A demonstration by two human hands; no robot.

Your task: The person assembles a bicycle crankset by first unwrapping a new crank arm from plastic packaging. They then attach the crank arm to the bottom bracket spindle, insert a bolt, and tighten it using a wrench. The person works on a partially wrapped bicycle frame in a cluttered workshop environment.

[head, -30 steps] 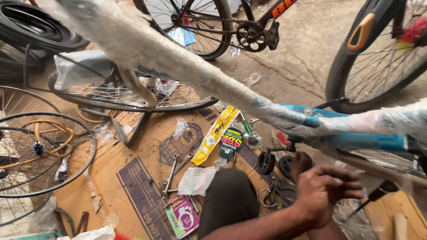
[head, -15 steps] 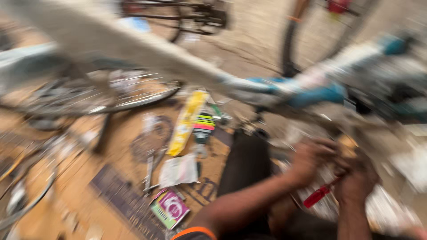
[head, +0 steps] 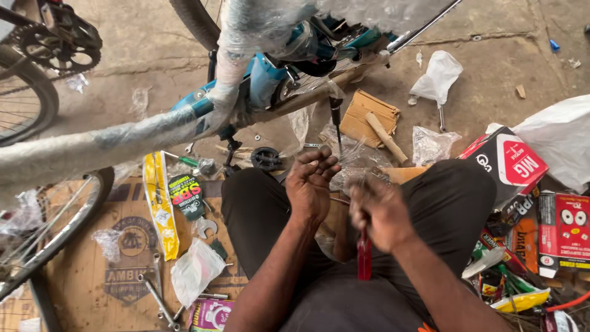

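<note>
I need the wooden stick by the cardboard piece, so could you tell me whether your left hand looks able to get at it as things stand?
Probably yes. The left hand is empty, palm up, and the wooden stick lies uncovered on the cardboard piece just ahead of it. Only crumpled clear plastic and a thin upright black tool lie between.

Flattened cardboard [head: 92, 270] on the concrete floor [head: 491, 80] bears spanners [head: 157, 295], plastic bags [head: 193, 270] and, perhaps, small packets [head: 212, 315].

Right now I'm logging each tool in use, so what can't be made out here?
Head view only:
- Red-handled tool: working end hidden inside the right hand, which is motion-blurred.
- Left hand: palm faces away, contents unseen.
- Blue bicycle frame: wrapped in plastic, cut off at the top edge.
</note>
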